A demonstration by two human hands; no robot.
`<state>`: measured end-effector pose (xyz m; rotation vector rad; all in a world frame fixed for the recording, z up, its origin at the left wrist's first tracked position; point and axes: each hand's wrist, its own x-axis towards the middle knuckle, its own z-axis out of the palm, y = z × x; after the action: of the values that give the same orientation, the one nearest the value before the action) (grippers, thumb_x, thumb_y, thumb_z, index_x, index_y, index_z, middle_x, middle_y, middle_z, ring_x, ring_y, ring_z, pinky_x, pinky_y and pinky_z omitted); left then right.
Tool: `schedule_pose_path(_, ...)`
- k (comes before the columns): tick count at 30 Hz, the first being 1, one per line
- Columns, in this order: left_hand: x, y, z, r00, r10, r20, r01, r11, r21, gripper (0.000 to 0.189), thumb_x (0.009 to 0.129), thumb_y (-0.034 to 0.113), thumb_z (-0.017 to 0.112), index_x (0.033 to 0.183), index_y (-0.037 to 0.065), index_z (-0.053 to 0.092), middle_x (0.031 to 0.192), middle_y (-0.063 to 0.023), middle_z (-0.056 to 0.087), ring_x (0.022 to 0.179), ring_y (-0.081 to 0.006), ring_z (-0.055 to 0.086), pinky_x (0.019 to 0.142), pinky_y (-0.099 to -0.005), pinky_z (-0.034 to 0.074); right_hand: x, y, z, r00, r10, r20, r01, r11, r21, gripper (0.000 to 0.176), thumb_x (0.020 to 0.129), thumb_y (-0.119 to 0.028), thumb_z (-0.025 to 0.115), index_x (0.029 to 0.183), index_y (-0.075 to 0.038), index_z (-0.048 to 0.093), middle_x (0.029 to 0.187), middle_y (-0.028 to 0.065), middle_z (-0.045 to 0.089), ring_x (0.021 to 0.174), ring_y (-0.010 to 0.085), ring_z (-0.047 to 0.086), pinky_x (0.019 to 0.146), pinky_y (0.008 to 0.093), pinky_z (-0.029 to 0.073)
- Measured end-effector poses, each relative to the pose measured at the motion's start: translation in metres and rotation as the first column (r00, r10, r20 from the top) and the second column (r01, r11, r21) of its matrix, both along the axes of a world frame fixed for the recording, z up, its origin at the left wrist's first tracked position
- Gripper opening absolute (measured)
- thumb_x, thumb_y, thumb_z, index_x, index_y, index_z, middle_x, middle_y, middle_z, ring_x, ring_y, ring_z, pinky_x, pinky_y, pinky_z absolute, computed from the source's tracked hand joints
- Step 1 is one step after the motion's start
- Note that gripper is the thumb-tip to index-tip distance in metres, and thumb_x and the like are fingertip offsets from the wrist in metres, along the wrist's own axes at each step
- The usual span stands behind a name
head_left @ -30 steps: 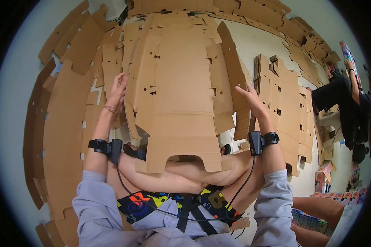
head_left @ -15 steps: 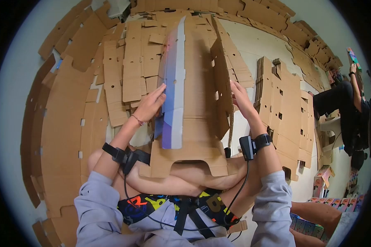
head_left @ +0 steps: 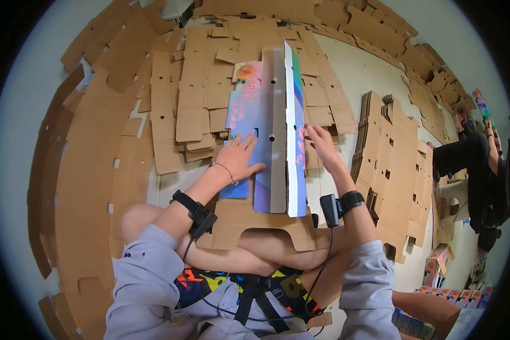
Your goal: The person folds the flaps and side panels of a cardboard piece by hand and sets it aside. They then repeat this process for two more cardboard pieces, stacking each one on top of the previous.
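Observation:
A printed cardboard piece (head_left: 265, 153), blue and purple with pink marks, lies partly folded over my crossed legs. Its brown bottom flap (head_left: 255, 218) with a cut-out rests on my shins. My left hand (head_left: 239, 158) presses flat on the printed left side, fingers spread. At the right, my right hand (head_left: 322, 146) is beside the upright right panel (head_left: 295, 141), fingers apart and touching or very near its outer face. White edges of the folded panels face up between the hands.
Flat brown cardboard sheets (head_left: 198, 85) lie beyond the piece. A cardboard stack (head_left: 386, 164) stands to the right, large sheets (head_left: 85, 187) to the left. At the far right sits another person (head_left: 464, 153) holding a printed piece; another person's arm (head_left: 425, 309) shows lower right.
The side panels have folded inward, so the printed left face now shows. My left hand has moved right onto it, and my right hand has shifted slightly left and down.

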<state>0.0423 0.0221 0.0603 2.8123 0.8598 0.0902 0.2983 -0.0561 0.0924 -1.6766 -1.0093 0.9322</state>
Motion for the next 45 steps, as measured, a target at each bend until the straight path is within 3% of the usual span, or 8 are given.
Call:
schedule_pose_path(4, -0.008, 0.011, -0.011, 0.993, -0.046, 0.107, 0.051, 0.998, -0.047, 0.078, 0.086, 0.052, 0.051, 0.14, 0.0, 0.031, 0.147, -0.0169, 0.03, 0.132, -0.0397, 0.031, 0.109, -0.0423, 0.029, -0.015, 0.002, -0.009, 0.983, 0.02, 0.183, -0.023, 1.0, 0.011, 0.039, 0.094, -0.018, 0.047, 0.125, 0.005, 0.051, 0.101, 0.0104, 0.063, 0.091, 0.0162, 0.058, 0.082, 0.0303, 0.046)
schedule_pose_path(6, -0.01, 0.014, -0.02, 0.984, -0.051, 0.168, 0.061, 0.997, -0.053, 0.075, 0.086, 0.048, 0.052, 0.141, 0.002, 0.031, 0.148, -0.0153, 0.029, 0.133, -0.0386, 0.029, 0.109, -0.0424, 0.029, -0.021, 0.012, -0.048, 0.833, -0.043, 0.551, -0.145, 0.945, 0.293, 0.042, 0.093, -0.021, 0.047, 0.127, 0.003, 0.049, 0.118, 0.0193, 0.057, 0.102, 0.0263, 0.057, 0.088, 0.0383, 0.045)
schedule_pose_path(11, -0.014, 0.024, -0.046, 0.923, 0.053, 0.382, 0.075, 0.947, -0.313, 0.067, 0.085, 0.027, 0.049, 0.144, 0.005, 0.026, 0.149, -0.0143, 0.026, 0.137, -0.0387, 0.022, 0.112, -0.0416, 0.02, -0.052, 0.011, -0.056, 0.599, -0.066, 0.798, -0.012, 0.996, 0.091, 0.043, 0.091, -0.026, 0.048, 0.129, -0.005, 0.048, 0.131, 0.0221, 0.046, 0.111, 0.0367, 0.051, 0.092, 0.0452, 0.043)
schedule_pose_path(13, -0.013, 0.026, -0.042, 0.885, 0.157, 0.439, 0.092, 0.864, -0.495, 0.061, 0.089, 0.021, 0.045, 0.144, 0.004, 0.025, 0.15, -0.0149, 0.026, 0.138, -0.0339, 0.023, 0.112, -0.0384, 0.018, -0.063, 0.009, -0.059, 0.478, -0.051, 0.877, 0.038, 0.999, 0.037, 0.044, 0.091, -0.029, 0.05, 0.129, -0.008, 0.048, 0.132, 0.0185, 0.046, 0.11, 0.0355, 0.051, 0.088, 0.0481, 0.044)
schedule_pose_path(16, -0.016, 0.026, -0.036, 0.578, 0.585, 0.568, 0.393, 0.41, -0.823, 0.053, 0.095, 0.025, 0.04, 0.142, 0.004, 0.029, 0.149, -0.0147, 0.029, 0.138, -0.029, 0.025, 0.111, -0.0344, 0.019, -0.073, 0.006, -0.056, 0.351, -0.034, 0.936, 0.081, 0.997, 0.006, 0.044, 0.091, -0.03, 0.05, 0.129, -0.008, 0.047, 0.132, 0.0167, 0.047, 0.11, 0.0327, 0.052, 0.083, 0.0502, 0.046)
schedule_pose_path(23, -0.008, 0.048, -0.037, 0.787, 0.312, 0.532, 0.014, 0.853, -0.521, 0.056, 0.093, 0.032, 0.05, 0.137, 0.002, 0.035, 0.132, -0.018, 0.046, 0.126, -0.0308, 0.041, 0.107, -0.037, 0.029, -0.076, 0.006, -0.052, 0.351, -0.045, 0.935, 0.095, 0.995, 0.012, 0.042, 0.091, -0.029, 0.05, 0.128, -0.009, 0.047, 0.131, 0.016, 0.046, 0.109, 0.0318, 0.051, 0.08, 0.0511, 0.046)
schedule_pose_path(41, 0.071, 0.076, -0.034, 0.866, 0.387, 0.316, -0.354, 0.921, -0.161, 0.087, 0.085, 0.055, 0.052, 0.145, 0.002, 0.017, 0.149, -0.0187, 0.026, 0.138, -0.0299, 0.023, 0.111, -0.0492, 0.015, -0.052, 0.023, -0.047, 0.609, -0.174, 0.774, 0.081, 0.984, 0.158, 0.03, 0.083, -0.029, 0.059, 0.105, -0.008, 0.059, 0.105, 0.0148, 0.055, 0.089, 0.0346, 0.052, 0.078, 0.0472, 0.042)
schedule_pose_path(45, 0.067, 0.078, -0.038, 0.887, 0.326, 0.326, -0.308, 0.945, -0.108, 0.084, 0.085, 0.053, 0.052, 0.145, 0.005, 0.019, 0.149, -0.016, 0.027, 0.138, -0.0293, 0.025, 0.11, -0.0491, 0.018, -0.04, 0.047, -0.044, 0.672, -0.17, 0.72, 0.078, 0.984, 0.16, 0.048, 0.085, -0.035, 0.056, 0.122, -0.005, 0.05, 0.125, 0.0184, 0.048, 0.112, 0.0393, 0.048, 0.093, 0.0518, 0.037)
